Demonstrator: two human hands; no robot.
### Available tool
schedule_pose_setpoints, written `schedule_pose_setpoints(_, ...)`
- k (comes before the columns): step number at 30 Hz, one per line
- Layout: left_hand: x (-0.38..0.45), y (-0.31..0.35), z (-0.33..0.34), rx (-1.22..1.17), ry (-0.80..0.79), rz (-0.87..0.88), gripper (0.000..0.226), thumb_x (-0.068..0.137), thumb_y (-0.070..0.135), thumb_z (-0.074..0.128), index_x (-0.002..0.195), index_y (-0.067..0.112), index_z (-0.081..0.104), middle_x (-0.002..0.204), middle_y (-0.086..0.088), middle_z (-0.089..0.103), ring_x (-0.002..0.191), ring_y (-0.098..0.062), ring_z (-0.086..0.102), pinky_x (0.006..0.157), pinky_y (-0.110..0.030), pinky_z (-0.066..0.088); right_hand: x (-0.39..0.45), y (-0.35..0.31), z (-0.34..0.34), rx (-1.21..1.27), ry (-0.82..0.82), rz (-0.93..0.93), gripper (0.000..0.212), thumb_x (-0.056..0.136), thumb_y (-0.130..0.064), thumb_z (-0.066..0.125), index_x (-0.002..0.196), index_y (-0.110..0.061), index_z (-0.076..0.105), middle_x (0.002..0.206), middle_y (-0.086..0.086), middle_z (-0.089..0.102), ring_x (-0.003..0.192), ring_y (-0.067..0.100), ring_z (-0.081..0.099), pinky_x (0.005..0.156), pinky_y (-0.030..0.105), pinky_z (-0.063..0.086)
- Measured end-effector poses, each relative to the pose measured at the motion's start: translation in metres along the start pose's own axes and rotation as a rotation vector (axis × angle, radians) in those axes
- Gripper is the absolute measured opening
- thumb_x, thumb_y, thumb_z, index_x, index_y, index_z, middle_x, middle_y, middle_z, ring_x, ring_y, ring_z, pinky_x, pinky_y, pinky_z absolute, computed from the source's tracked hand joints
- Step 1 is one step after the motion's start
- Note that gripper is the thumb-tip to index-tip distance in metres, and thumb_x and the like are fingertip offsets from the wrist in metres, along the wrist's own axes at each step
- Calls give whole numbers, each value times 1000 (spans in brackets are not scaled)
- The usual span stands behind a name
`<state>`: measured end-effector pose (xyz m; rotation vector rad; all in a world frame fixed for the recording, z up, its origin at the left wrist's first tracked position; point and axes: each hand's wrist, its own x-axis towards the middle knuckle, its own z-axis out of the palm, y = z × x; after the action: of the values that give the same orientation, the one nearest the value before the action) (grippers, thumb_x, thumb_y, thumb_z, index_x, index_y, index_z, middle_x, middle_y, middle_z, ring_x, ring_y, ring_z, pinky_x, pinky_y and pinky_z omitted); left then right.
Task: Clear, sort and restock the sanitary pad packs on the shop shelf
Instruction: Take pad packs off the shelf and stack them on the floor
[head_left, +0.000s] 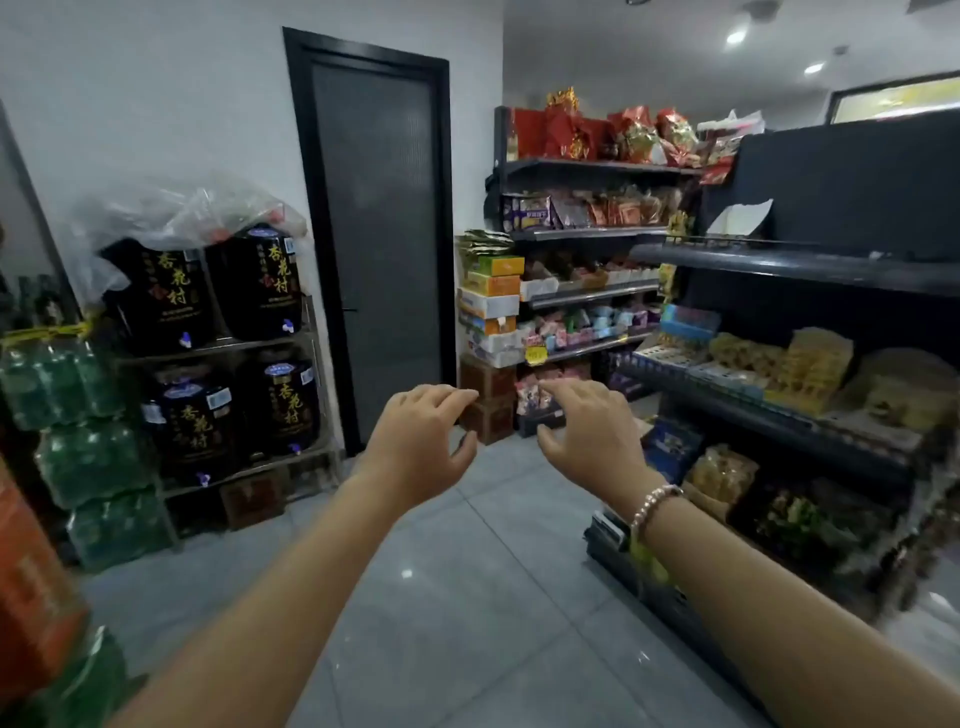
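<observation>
In the head view, the left hand (421, 441) and the right hand (587, 431) reach forward side by side over the grey floor (467, 597), fingers loosely spread, holding nothing. At 3 o'clock stands the dark shop shelf (779, 265); its upper board is almost bare, and lower boards carry blurred packs that I cannot tell as pad packs.

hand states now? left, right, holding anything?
Left hand: open, fingers loosely curled, holding nothing.
Right hand: open, fingers loosely curled, holding nothing.

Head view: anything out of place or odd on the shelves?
One oddity: the right-hand shelf's top tier is bare except for a loose white sheet, while the tiers below are stocked. Both hands, left and right, hold nothing.
</observation>
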<state>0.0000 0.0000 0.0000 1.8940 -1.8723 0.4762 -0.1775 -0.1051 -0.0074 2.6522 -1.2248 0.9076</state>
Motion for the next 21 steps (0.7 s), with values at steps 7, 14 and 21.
schedule_pose_setpoints(7, 87, -77, 76, 113, -79, 0, 63, 98, 47, 38, 154, 28, 15, 162, 4, 12, 149, -13, 6, 118, -36, -5, 94, 23, 79, -130, -13, 38, 60, 94, -39, 51, 148, -19, 36, 153, 4, 37, 143, 23, 28, 117, 41, 17)
schedule_pose_setpoints(14, 181, -141, 134, 56, -118, 27, 62, 98, 44, 41, 153, 27, 19, 161, 3, 18, 148, -14, 12, 119, -34, 1, 188, 53, 144, -149, -51, 83, 63, 94, -40, 49, 150, -20, 31, 157, 2, 30, 145, 21, 24, 119, 41, 14)
schedule_pose_setpoints(21, 283, -191, 203, 6, -130, 34, 63, 97, 45, 44, 152, 28, 22, 160, 1, 22, 148, -16, 16, 120, -35, 6, 286, 96, 213, -170, -90, 92, 63, 94, -42, 47, 151, -23, 29, 157, -1, 30, 145, 18, 24, 118, 37, 13)
